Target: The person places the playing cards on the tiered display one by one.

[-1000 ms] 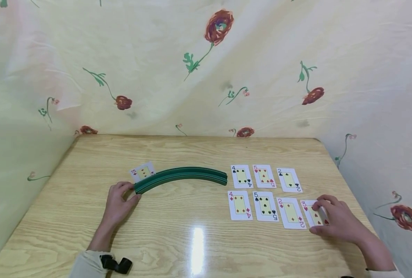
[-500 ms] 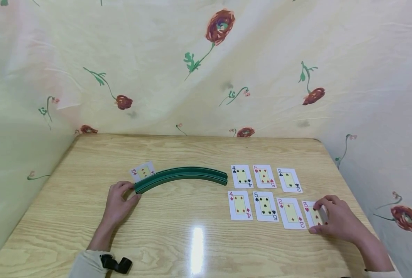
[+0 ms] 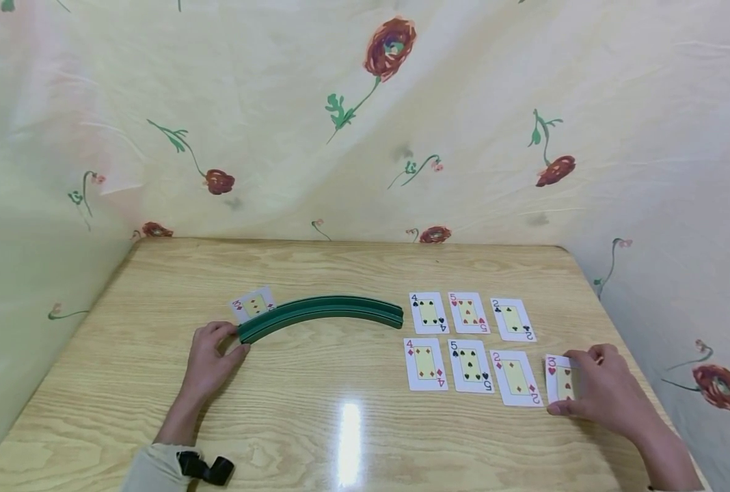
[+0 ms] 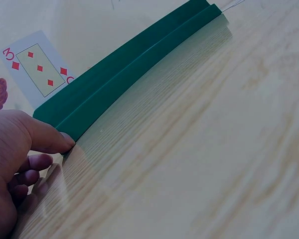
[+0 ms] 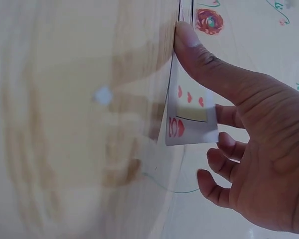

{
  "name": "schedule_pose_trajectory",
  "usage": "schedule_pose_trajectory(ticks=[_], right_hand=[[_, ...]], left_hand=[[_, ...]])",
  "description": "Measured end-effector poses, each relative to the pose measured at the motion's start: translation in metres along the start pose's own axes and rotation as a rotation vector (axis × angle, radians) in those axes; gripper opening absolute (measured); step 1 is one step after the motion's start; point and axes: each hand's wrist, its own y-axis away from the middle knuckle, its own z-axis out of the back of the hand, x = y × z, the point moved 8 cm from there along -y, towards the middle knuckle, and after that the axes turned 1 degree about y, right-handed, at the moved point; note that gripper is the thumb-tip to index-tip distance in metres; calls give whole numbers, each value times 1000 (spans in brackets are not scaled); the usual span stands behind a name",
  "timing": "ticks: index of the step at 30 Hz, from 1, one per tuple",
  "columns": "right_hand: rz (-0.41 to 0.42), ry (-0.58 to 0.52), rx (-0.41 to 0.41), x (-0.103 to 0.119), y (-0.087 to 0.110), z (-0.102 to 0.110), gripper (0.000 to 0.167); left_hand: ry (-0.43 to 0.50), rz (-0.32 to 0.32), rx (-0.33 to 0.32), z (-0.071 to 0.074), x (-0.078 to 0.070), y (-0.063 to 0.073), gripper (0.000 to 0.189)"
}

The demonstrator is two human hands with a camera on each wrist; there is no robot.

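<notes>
Jutting leftward from the right grip (image 3: pixel 611 396) at the lower right of the head view, the three of hearts (image 3: pixel 559 383) is pinched, just right of the two of diamonds (image 3: pixel 516 378). At centre left, one end of the green curved holder (image 3: pixel 325 311) is pinched by the left grip (image 3: pixel 211 359), below the three of diamonds (image 3: pixel 254 303).

Curved card holder (image 3: pixel 325 307), centre: dark green.
Three of diamonds (image 3: pixel 254 303), left of centre, and three of hearts (image 3: pixel 560 384), lower right: white, pale-yellow panel, red pips.
Five of spades (image 3: pixel 471 365), right: same, black pips.
Surface (image 3: pixel 279 424): tan woodgrain.
Backdrop cloth (image 3: pixel 266 102), upper frame: cream, red-brown and green floral.
Sleeve (image 3: pixel 156 468), lower left: beige.
</notes>
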Motion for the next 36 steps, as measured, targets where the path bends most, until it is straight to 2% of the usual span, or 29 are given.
schedule_pose_trajectory(ticks=[8, 13, 18, 22, 25, 29, 31, 36], right_hand=[[-31, -23, 57, -4, 3, -5, 115], [-63, -25, 21, -7, 1, 0, 100], [-25, -37, -69, -6, 2, 11, 62], [56, -70, -199, -2, 8, 24, 36], [142, -82, -335, 2, 13, 34, 27], [263, -95, -500, 9, 21, 43, 25], [293, -105, -532, 10, 22, 45, 22], [287, -150, -517, 9, 22, 47, 12]], left_hand=[[-2, 2, 4, 0, 0, 0, 29], [2, 13, 7, -1, 1, 1, 30], [2, 21, 11, -2, 1, 1, 30], [-2, 23, 10, -2, 1, 1, 30], [-2, 24, 8, -2, 2, 1, 30], [-5, 15, 4, -2, 2, 2, 30], [-3, 11, 2, -3, 2, 3, 30], [1, 12, 3, -5, 4, 3, 31]])
